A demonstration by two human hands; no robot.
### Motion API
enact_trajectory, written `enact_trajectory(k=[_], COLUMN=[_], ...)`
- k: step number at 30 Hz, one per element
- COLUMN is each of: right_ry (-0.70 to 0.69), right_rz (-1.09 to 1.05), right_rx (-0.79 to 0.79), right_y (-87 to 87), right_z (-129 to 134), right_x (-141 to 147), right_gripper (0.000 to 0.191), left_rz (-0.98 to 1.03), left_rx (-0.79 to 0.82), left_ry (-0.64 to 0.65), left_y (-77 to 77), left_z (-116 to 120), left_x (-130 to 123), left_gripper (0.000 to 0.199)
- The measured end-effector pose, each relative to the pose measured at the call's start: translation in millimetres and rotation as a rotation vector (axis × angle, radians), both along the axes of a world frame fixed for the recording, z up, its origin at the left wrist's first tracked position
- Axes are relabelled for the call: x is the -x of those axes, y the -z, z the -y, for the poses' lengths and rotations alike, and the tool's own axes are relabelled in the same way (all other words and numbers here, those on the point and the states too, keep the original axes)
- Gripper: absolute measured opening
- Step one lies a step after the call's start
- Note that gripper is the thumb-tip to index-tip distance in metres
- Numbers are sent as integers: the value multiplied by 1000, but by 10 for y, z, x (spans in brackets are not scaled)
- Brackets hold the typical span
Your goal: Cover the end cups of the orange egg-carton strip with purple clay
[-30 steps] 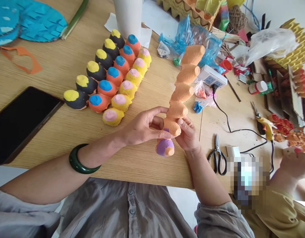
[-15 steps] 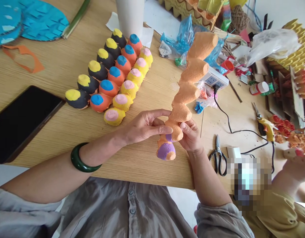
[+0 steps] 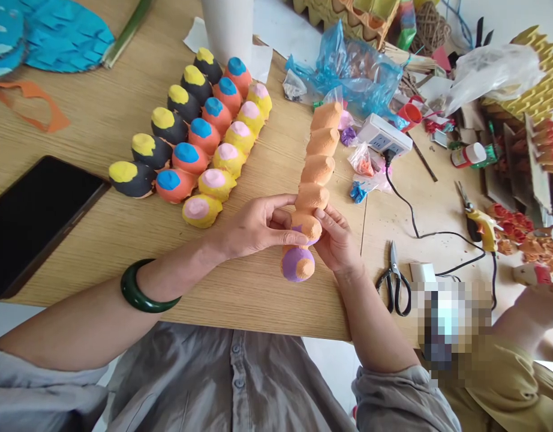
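Both hands hold an orange egg-carton strip (image 3: 319, 170), a row of several bumps pointing away from me. Purple clay (image 3: 292, 264) wraps the bump nearest me, leaving its tip orange. A smaller purple patch shows on the second bump. My left hand (image 3: 254, 228) grips the strip's near end from the left, thumb on the purple patch. From the right, my right hand (image 3: 338, 240) closes around the same second bump, thumb on its side. Left of the hands lie three finished-looking rows: a black-and-yellow row (image 3: 168, 126), an orange-and-blue row (image 3: 204, 135) and a yellow-and-pink row (image 3: 227, 157).
A black phone (image 3: 42, 222) lies at left. Scissors (image 3: 394, 279), a glue gun (image 3: 481, 227) and a corded power strip (image 3: 384, 137) lie at right. Bagged clay (image 3: 361, 161) and a blue plastic bag (image 3: 348, 66) are behind the strip. Another person's arm (image 3: 523, 318) is at right.
The strip's far end has swung down and left, so it lies lower and looks shorter. Both hands have moved slightly left and keep hold of its near end.
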State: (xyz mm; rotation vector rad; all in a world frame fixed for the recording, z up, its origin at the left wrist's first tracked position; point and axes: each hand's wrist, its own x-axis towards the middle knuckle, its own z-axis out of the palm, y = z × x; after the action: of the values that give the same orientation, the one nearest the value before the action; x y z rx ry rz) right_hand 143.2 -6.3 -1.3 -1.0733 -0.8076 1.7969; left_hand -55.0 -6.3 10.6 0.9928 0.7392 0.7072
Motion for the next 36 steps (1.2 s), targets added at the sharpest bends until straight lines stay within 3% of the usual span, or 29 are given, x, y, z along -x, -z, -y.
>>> enact_trajectory(k=[9, 18, 32, 36], right_ry=[-26, -38, -55, -28], right_rz=[-68, -36, 1, -24], right_rx=[43, 44, 53, 21], right_y=[27, 39, 19, 25], right_z=[5, 3, -13, -5], right_x=[-9, -33, -78, -58], right_gripper=[35, 37, 26, 31], left_rz=[-79, 9, 149, 145], left_rx=[-77, -71, -41, -10], left_ry=[-9, 7, 77, 68], left_y=[-30, -40, -35, -22], left_z=[-5, 21, -1, -17], left_x=[35, 26, 28, 38], left_gripper=[74, 58, 55, 61])
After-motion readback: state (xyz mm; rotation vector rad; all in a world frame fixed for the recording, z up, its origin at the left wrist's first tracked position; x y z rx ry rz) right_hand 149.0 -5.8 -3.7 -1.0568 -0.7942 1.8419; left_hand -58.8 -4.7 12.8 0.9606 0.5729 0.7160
